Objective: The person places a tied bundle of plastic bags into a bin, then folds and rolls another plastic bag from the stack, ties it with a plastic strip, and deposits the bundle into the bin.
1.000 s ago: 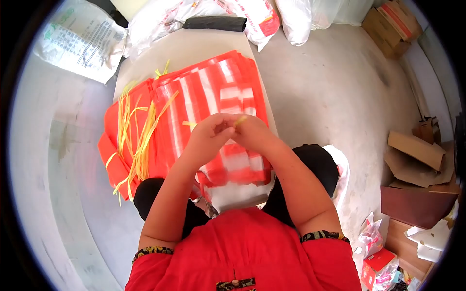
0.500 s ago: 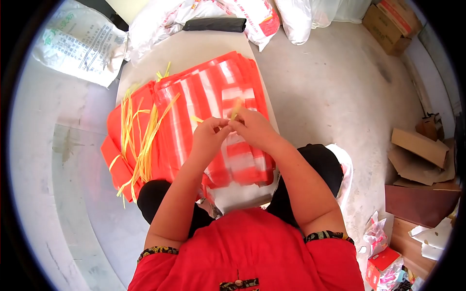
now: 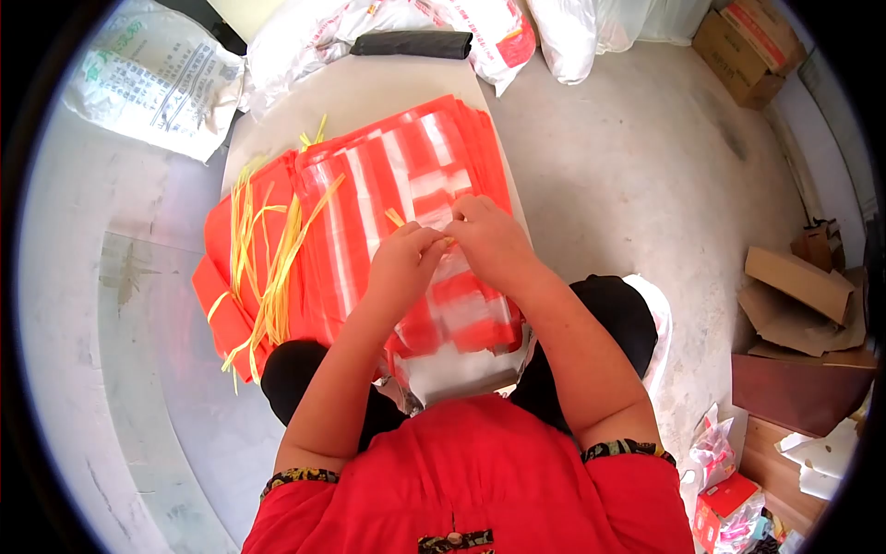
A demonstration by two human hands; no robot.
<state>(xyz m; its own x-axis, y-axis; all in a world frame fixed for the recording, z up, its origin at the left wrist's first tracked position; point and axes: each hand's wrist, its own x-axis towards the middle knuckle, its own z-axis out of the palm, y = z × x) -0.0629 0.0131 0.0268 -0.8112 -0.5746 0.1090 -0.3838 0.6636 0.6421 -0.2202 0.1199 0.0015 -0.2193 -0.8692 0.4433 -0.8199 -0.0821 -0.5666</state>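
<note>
My left hand (image 3: 403, 263) and my right hand (image 3: 489, 242) meet over a pile of red-and-white striped plastic bags (image 3: 369, 189). Both hands have their fingers closed on a short yellow strip (image 3: 395, 218), whose end sticks out above my left fingers. A small bit of yellow also shows between the fingertips; the rest is hidden. Beneath my hands a narrow striped bundle (image 3: 441, 185) lies on top of the pile. Left of the hands, a bunch of loose yellow strips (image 3: 277, 286) is draped across the red plastic.
The pile rests on a low board (image 3: 318, 83). A black roll (image 3: 411, 44) lies at its far end, beside white printed sacks (image 3: 305, 46). Another sack (image 3: 152, 78) stands at far left. Cardboard boxes (image 3: 798, 295) are on the right.
My right hand has turned slightly, with its fingers now lower over the bundle. The yellow end that stood up by it is out of sight, while the left end points more upward.
</note>
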